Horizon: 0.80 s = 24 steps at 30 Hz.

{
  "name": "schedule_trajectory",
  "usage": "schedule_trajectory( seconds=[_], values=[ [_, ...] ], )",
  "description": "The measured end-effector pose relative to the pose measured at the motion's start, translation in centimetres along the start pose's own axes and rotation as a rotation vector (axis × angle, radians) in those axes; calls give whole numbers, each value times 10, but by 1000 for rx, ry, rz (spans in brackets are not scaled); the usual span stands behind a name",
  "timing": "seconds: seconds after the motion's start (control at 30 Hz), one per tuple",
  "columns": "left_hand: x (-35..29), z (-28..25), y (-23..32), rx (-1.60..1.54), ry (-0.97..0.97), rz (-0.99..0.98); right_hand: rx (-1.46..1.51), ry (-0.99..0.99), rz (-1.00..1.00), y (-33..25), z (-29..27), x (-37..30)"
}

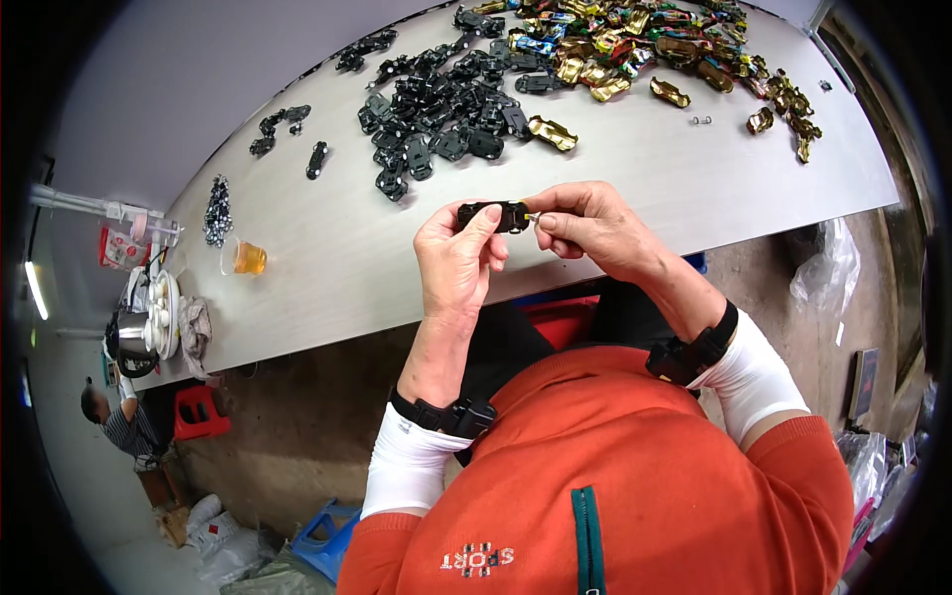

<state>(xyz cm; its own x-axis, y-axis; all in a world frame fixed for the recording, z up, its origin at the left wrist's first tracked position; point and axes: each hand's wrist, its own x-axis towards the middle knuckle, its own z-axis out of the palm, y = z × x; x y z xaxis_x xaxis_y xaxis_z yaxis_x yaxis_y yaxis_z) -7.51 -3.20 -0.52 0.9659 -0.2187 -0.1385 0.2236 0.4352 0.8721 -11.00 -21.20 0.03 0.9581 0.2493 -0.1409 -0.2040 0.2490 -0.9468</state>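
Above the table's near edge, my left hand (456, 253) grips a black toy car chassis (509, 216), thumb across its face. At the chassis's right end my right hand (590, 226) is closed in a pinch. A small silvery piece shows at its fingertips, touching or nearly touching the chassis beside a yellow spot; its kind is too small to tell. Beyond my hands lies a heap of black toy car chassis (446, 114). One gold toy car body (552, 133) rests at the heap's right edge.
A large pile of gold and coloured car bodies (635, 45) covers the table's far right. A small wheel axle (701, 121) lies apart. Left are small wheel parts (217, 211), an amber drink cup (250, 259) and a tray of cups (164, 315). Another person (129, 421) is far left.
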Motion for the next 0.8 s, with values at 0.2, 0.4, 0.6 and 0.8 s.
schedule_trajectory(
  seconds=[0.2, 0.4, 0.6, 0.8],
  values=[
    [2, 3, -12, -127, 68, 64, -32, -56, 78, 10, 13, 0],
    [-11, -9, 8, 194, -261, -102, -83, -69, 82, -16, -22, -11],
    [-11, -16, -2, 329, -383, -105, -117, -153, 126, -25, -11, -11],
    [-12, -12, -4, 356, -402, -87, -139, -177, 138, -25, -9, -12]
  ],
)
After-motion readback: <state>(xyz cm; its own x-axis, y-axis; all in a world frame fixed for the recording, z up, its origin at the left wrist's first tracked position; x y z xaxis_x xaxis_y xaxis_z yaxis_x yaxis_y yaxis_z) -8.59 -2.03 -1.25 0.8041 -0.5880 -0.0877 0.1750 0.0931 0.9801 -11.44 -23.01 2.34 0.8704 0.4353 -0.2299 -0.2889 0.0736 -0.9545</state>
